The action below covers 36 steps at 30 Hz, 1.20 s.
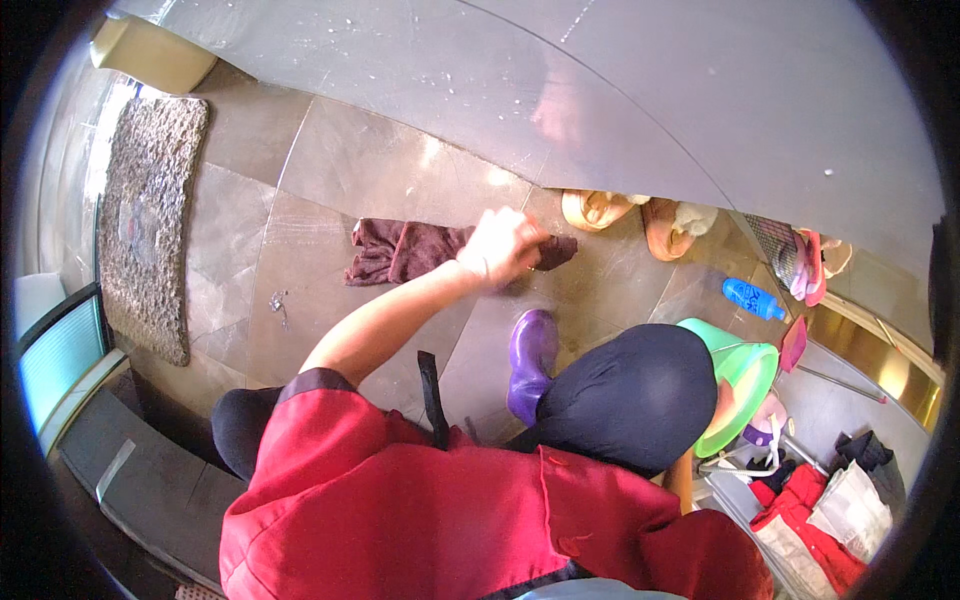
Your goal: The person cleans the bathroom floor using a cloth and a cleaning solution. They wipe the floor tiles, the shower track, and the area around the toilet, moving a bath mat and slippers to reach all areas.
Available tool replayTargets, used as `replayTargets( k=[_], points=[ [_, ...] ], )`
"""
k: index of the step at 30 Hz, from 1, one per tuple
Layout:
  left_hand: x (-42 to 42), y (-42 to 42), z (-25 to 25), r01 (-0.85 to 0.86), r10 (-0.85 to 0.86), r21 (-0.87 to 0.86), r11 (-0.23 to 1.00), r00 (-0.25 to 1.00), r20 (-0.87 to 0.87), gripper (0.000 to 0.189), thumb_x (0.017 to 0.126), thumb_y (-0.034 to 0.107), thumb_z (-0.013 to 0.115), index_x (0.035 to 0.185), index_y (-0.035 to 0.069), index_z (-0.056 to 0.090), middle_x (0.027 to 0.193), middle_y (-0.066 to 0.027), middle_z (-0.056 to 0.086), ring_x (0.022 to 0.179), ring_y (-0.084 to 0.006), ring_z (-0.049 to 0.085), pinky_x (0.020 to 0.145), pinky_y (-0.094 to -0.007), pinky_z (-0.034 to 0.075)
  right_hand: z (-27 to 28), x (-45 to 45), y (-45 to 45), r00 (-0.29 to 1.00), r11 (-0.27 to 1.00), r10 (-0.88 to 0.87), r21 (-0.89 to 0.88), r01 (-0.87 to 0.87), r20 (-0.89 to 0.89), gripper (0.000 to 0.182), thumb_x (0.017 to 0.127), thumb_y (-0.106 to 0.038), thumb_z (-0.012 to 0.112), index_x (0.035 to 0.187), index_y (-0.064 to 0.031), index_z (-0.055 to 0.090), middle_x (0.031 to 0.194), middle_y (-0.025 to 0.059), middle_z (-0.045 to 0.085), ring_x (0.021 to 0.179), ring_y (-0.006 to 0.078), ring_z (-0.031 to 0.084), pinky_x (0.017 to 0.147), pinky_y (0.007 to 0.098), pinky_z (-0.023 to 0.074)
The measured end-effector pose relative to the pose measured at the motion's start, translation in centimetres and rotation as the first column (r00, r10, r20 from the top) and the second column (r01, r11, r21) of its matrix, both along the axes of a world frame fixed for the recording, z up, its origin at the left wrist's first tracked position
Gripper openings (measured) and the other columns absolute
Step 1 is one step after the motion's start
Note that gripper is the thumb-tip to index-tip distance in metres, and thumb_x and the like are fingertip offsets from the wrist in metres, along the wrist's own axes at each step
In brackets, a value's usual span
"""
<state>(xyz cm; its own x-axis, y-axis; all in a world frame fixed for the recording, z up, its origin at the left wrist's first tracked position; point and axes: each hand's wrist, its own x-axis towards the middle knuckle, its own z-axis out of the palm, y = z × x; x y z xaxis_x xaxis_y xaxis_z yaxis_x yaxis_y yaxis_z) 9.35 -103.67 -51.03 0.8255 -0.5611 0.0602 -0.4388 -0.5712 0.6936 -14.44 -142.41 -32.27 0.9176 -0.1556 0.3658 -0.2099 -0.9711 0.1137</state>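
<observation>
A dark brown cloth [431, 251] lies bunched lengthwise on the grey tiled floor [360, 165]. My left hand [502, 244] reaches across and grips it near its right end, fingers curled downward and slightly blurred. Part of the cloth shows beyond the fingers. Only a bit of my right forearm [681, 480] shows beside my right knee [637, 397]; the right hand itself is hidden. A green plastic bucket [759, 397] stands tilted in view just past that knee. On my right foot is a shiny purple rubber boot [532, 360].
Peach slippers [592, 208] sit under the edge of a grey panel [420, 67]. A blue bottle [752, 298] with writing lies near a pink dustpan [793, 343]. At left are a shaggy mat [150, 225] and a beige bin [154, 54]. Red and white clothes [814, 517] are piled lower right.
</observation>
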Motion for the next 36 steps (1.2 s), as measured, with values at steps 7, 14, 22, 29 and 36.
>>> replayTargets(
  k=[7,14,22,29,36],
  points=[
    [3.9,6.8,2.0,-0.138,0.17,0.303,0.943,0.982,-0.082,0.036,0.077,0.03,0.061,0.105,0.008,0.054,0.1,-0.0176,0.056,0.098,-0.0351,0.051,0.083,-0.044,0.043,-11.0,17.0,20.1,0.638,0.674,0.693,0.615,-0.408,-0.336,0.038,0.078,-0.017,0.064,0.116,-0.017,0.06,0.123,0.0102,0.051,0.11,0.0311,0.048,0.094,0.0411,0.041],
    [-1.7,12.4,1.1,-0.032,0.136,0.583,0.812,0.981,-0.136,0.059,0.066,0.032,0.071,0.114,0.007,0.048,0.111,-0.0143,0.049,0.109,-0.0313,0.046,0.09,-0.045,0.042,-18.2,21.0,22.5,0.487,0.791,0.612,0.482,-0.377,-0.623,0.052,0.075,-0.022,0.067,0.123,-0.018,0.048,0.125,0.016,0.048,0.11,0.0337,0.049,0.087,0.0419,0.0455],
    [7.0,8.0,0.1,-0.774,0.767,-0.056,0.631,0.633,-0.109,0.027,0.075,0.021,0.063,0.093,0.003,0.054,0.094,-0.0185,0.056,0.089,-0.0366,0.054,0.078,-0.0418,0.045,-13.2,25.1,25.7,0.925,0.547,0.358,0.832,-0.096,-0.129,0.036,0.074,-0.02,0.068,0.1,0.0018,0.057,0.095,0.019,0.059,0.089,0.0316,0.058,0.079,0.0394,0.0461],
    [8.9,9.5,24.8,-0.378,0.754,-0.697,0.609,0.548,0.362,0.029,0.063,0.003,0.066,0.09,0.005,0.058,0.081,-0.0103,0.054,0.075,-0.028,0.054,0.067,-0.034,0.047,7.3,24.7,24.5,0.738,0.658,0.544,0.342,-0.67,0.399,0.048,0.059,0.004,0.073,0.105,-0.0044,0.062,0.094,0.0101,0.055,0.09,0.0248,0.055,0.081,0.0335,0.0457],
    [11.5,10.9,25.9,-0.144,0.752,-0.744,0.653,0.237,0.615,0.04,0.053,-0.004,0.063,0.091,0.007,0.06,0.09,-0.0095,0.052,0.084,-0.0301,0.051,0.073,-0.0396,0.044,10.8,27.3,26.7,0.674,0.73,0.68,-0.17,-0.662,0.289,0.056,0.06,0.001,0.061,0.111,-0.0201,0.066,0.089,0.0072,0.046,0.086,0.0253,0.05,0.074,0.035,0.0451]
  ],
)
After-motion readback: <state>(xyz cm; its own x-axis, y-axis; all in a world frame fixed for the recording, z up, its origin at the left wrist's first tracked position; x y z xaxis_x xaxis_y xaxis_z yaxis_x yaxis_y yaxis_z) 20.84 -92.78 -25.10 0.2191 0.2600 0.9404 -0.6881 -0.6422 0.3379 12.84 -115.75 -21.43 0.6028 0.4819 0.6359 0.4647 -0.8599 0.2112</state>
